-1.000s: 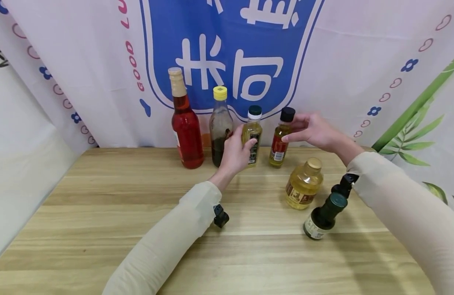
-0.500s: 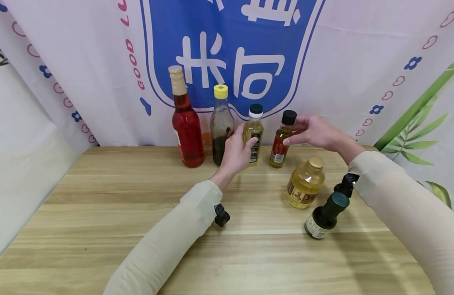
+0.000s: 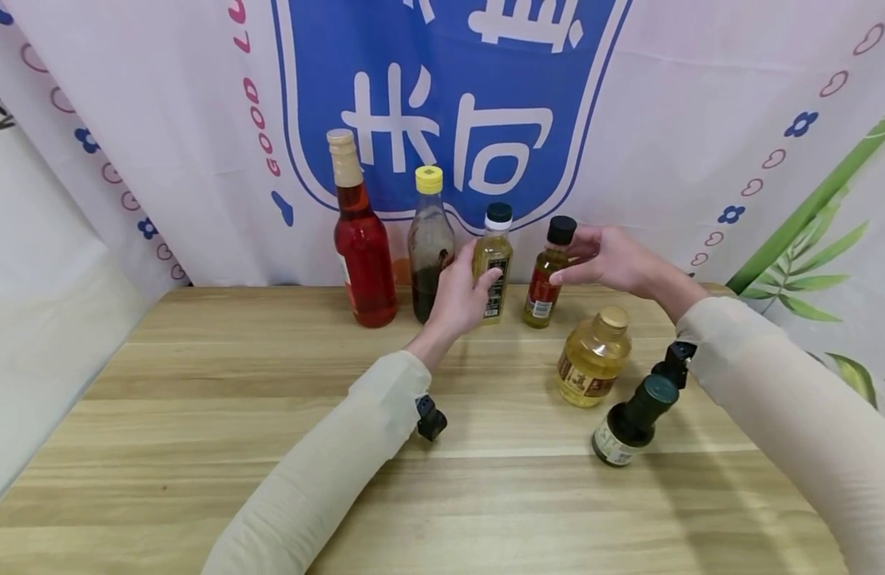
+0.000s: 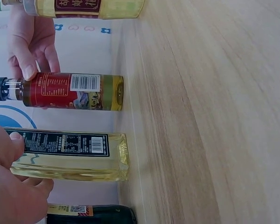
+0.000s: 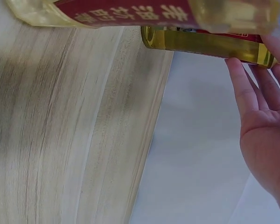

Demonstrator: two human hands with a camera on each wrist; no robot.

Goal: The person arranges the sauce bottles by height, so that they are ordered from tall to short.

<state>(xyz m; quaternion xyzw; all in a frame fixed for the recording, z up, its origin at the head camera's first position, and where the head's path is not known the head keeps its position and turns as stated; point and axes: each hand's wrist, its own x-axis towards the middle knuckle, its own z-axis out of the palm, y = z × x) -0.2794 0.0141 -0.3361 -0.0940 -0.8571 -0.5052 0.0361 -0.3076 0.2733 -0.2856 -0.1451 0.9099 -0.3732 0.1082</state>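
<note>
My left hand (image 3: pixel 460 295) grips a square clear bottle of pale yellow oil (image 3: pixel 495 263) with a dark green cap, thumb on its dark label. In the left wrist view that oil bottle (image 4: pixel 84 168) has its base on the wood. To its right, my right hand (image 3: pixel 608 259) pinches a small round oil bottle (image 3: pixel 543 291) with a black cap and red label between thumb and fingers. The right wrist view shows the fingers of that hand (image 5: pixel 266 126) against the side of the small oil bottle (image 5: pixel 200 44). Both bottles stand upright at the table's back edge.
Left of my hands stand a tall red bottle (image 3: pixel 367 263) and a yellow-capped bottle of dark liquid (image 3: pixel 424 275). Nearer, under my right forearm, are a squat gold-capped oil jar (image 3: pixel 593 363) and a dark green-capped bottle (image 3: pixel 629 427). A printed curtain (image 3: pixel 220 200) hangs behind the wooden table (image 3: pixel 198 431).
The small black-capped bottle straightens and shifts a little toward me in my right hand. The left hand and its bottle stay in place.
</note>
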